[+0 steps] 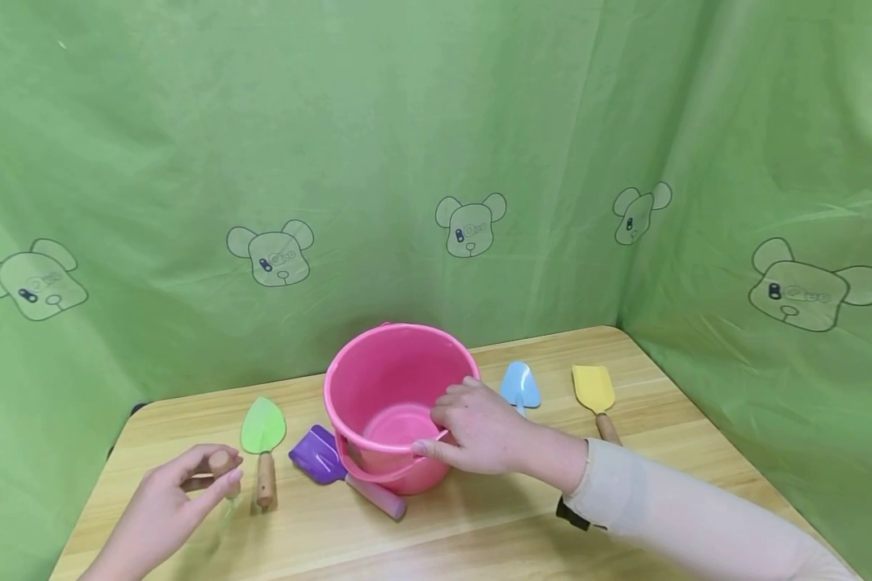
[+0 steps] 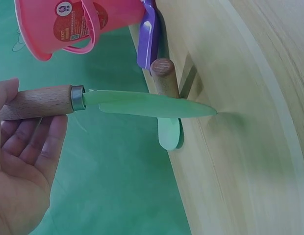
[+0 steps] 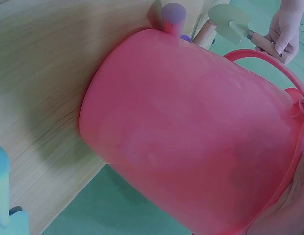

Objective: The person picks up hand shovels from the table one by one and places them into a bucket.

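In the head view, the right hand (image 1: pixel 475 424) grips the rim of a round pink plastic bucket (image 1: pixel 400 367) at its four o'clock; the bucket stands on a pale wooden table (image 1: pixel 494 532). At the bucket's eight o'clock, the left hand (image 1: pixel 170 496) pinches a green-bladed trowel (image 1: pixel 220 462) by its wooden handle. A purple shovel (image 1: pixel 320 456) lies just beside the bucket at eight, a leaf-shaped green trowel (image 1: pixel 264 428) near nine, a light-blue shovel (image 1: pixel 519 386) and square-ended yellow shovel (image 1: pixel 593 387) near three.

In the left wrist view, the pinched blade points to three o'clock.

In the right wrist view, the bucket fills the middle, left hand towards one o'clock.
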The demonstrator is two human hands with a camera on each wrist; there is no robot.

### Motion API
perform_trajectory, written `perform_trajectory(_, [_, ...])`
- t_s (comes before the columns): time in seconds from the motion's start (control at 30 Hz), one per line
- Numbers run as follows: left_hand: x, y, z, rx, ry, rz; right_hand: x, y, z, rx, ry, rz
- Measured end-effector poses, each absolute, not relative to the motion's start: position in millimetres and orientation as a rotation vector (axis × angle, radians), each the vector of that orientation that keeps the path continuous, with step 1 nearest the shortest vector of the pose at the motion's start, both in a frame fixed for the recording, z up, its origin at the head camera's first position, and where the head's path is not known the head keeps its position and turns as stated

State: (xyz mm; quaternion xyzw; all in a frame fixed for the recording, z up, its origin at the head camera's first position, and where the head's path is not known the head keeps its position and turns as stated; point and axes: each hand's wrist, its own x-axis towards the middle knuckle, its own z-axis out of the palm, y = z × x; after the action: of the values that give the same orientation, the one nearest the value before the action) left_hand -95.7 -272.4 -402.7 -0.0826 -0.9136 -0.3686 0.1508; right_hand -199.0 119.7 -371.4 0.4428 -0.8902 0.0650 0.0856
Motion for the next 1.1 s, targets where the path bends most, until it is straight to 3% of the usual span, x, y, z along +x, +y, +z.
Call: perform_trajectory(1.1, [-103.2,-259.9,-388.9,-0.253,-2.587,-1.096,-198.8,120.4,-372.3,1.318,-2.643,0.202])
